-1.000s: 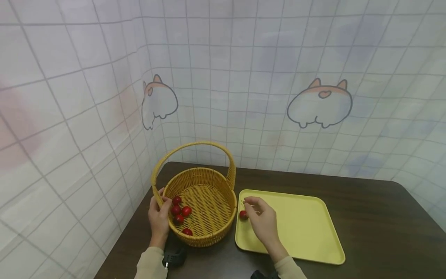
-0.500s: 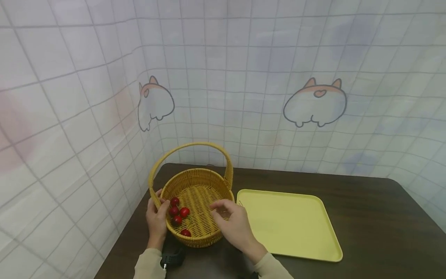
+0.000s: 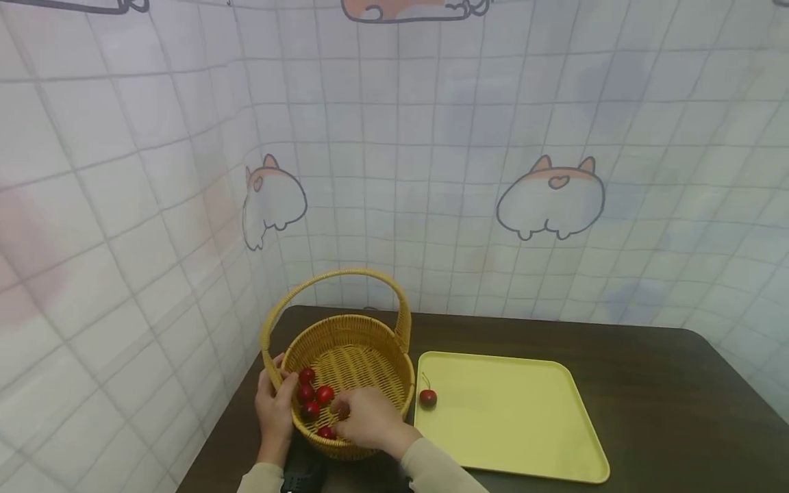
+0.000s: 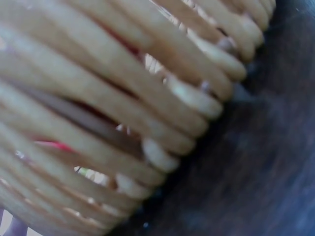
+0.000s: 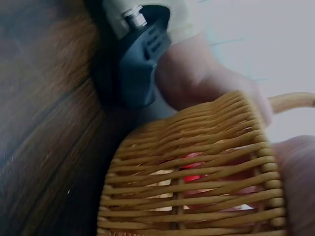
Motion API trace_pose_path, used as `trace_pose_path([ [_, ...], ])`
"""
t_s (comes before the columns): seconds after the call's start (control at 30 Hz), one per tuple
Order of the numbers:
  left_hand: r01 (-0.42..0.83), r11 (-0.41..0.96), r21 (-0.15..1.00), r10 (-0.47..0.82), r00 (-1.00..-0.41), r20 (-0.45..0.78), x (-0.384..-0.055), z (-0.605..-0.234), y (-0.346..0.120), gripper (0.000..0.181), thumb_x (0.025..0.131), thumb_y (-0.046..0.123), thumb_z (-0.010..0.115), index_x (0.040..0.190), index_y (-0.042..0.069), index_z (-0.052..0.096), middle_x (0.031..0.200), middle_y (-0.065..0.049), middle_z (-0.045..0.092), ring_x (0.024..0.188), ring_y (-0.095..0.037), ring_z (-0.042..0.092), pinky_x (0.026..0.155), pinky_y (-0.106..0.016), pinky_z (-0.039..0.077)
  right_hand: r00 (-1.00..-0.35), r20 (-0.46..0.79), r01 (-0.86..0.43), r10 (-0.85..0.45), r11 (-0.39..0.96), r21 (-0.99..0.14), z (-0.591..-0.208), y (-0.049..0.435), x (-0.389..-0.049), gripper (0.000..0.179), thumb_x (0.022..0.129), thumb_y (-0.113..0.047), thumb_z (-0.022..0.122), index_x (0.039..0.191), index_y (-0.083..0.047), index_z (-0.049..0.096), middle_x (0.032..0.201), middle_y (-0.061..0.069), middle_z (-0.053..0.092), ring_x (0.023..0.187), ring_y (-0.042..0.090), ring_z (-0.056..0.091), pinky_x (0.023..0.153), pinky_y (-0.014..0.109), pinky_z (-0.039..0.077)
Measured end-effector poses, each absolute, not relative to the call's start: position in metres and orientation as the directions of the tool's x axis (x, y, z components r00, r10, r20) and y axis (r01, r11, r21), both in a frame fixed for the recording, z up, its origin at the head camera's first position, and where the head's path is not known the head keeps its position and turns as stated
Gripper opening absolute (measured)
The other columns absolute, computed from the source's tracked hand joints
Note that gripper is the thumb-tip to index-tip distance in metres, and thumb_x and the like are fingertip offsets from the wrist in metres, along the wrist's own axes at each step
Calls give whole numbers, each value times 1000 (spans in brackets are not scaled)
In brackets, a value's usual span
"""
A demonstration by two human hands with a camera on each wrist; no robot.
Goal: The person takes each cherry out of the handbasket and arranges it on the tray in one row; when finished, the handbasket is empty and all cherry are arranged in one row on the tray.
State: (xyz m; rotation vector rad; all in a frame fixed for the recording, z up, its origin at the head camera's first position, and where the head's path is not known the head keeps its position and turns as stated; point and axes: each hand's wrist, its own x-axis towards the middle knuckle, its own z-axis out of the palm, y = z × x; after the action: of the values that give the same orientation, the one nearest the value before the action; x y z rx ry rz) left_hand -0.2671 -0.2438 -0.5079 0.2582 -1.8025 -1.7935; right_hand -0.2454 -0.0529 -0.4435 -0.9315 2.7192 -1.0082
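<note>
In the head view my left hand [image 3: 274,409] grips the left side of a round yellow wicker basket [image 3: 403,404], thumb at its rim by the handle base. Several dark red cherries [image 3: 324,394] lie in the basket's left part. Over its front part reaches my right hand [image 3: 372,419], thumb and forefinger apart, close beside the front cherry [image 3: 325,433]; whether they touch is unclear. One stemmed cherry [image 3: 428,398] lies on the yellow tray [image 3: 505,418]. Close basket weave [image 4: 98,88] fills much of the left wrist view; red shows through the weave [image 5: 197,187] in the right wrist view.
The basket's tall arched handle [image 3: 345,272] rises over its opening. Right of the basket lies the tray with its raised rim, on a dark wooden table [image 3: 666,404]. A grid-patterned cloth [image 3: 431,171] hangs behind and to the left.
My right hand has moved left from beside the cherry on the tray into the basket. That cherry stays on the tray. My left hand keeps its hold; the head view has tilted upward slightly.
</note>
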Motion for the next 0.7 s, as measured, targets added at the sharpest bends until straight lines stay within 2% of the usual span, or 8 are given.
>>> trace_pose_path([
  [0.13,291,86,953,-515,-806,293,-268,-506,-246,42,95,6,59,137,4,52,93,3,49,87,-8,49,72,-17,40,-780,21,-498,-626,600,-626,-440,-60,-250,23,79,-14,78,101,-13,75,80,-9,67,71,0,57,66,21,47],
  [0.27,300,95,949,-511,-804,305,-269,-506,-247,41,96,6,59,137,5,53,93,3,50,85,-8,49,70,-18,41,-753,-45,-467,-656,582,-666,-439,-62,-256,25,79,-9,78,103,-13,75,83,-6,69,74,1,58,67,21,48],
  [0.43,305,94,948,-498,-810,310,-262,-499,-243,42,95,3,59,136,1,53,92,3,50,81,-7,49,68,-19,42,-689,-127,-478,-713,580,-660,-443,-61,-261,29,82,-3,69,107,-16,75,89,-8,69,76,2,58,66,20,47],
  [0.57,311,103,945,-483,-815,321,-252,-488,-237,42,95,4,59,135,-4,51,91,3,49,80,-7,49,67,-19,43,-651,-163,-479,-742,567,-670,-445,-60,-264,31,83,-1,65,107,-17,76,92,-9,70,82,2,61,70,20,49],
  [0.7,300,114,947,-491,-812,316,-254,-493,-239,42,95,5,59,136,-2,51,91,4,49,79,-6,49,66,-17,42,-648,-176,-460,-741,565,-685,-445,-59,-263,29,83,-3,66,107,-16,75,93,-9,70,82,1,60,72,21,49],
])
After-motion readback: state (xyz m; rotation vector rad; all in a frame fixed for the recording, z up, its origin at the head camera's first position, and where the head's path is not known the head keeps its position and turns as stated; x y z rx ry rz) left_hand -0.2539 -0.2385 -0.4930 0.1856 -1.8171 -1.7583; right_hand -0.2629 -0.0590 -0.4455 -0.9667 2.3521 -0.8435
